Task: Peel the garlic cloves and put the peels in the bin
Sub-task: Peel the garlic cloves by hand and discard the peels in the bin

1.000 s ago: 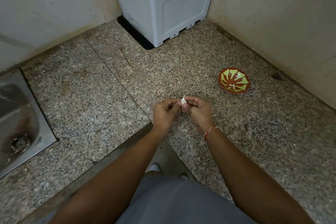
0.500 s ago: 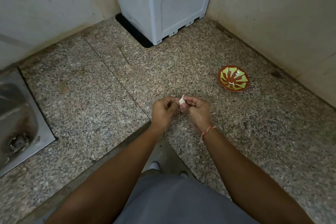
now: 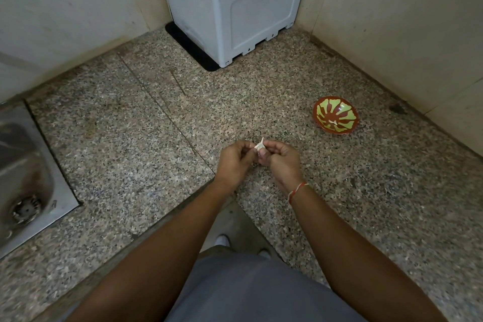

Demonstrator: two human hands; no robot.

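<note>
A small white garlic clove [image 3: 260,146] with papery skin sticking up is held between both hands above the speckled granite counter [image 3: 146,138]. My left hand [image 3: 235,162] pinches it from the left with curled fingers. My right hand [image 3: 283,161], with a red thread at the wrist, pinches it from the right. A red and green patterned bowl [image 3: 335,115] sits on the counter to the right of my hands, with a pale bit inside. No bin can be seen.
A grey plastic appliance box [image 3: 235,5] stands in the far corner against the tiled walls. A steel sink [image 3: 23,172] with a drain is set into the counter at the left. The counter's edge runs diagonally below my forearms.
My hands keep working the clove in the same spot; the skin tip has shifted slightly between my fingers. The view has tilted a little.
</note>
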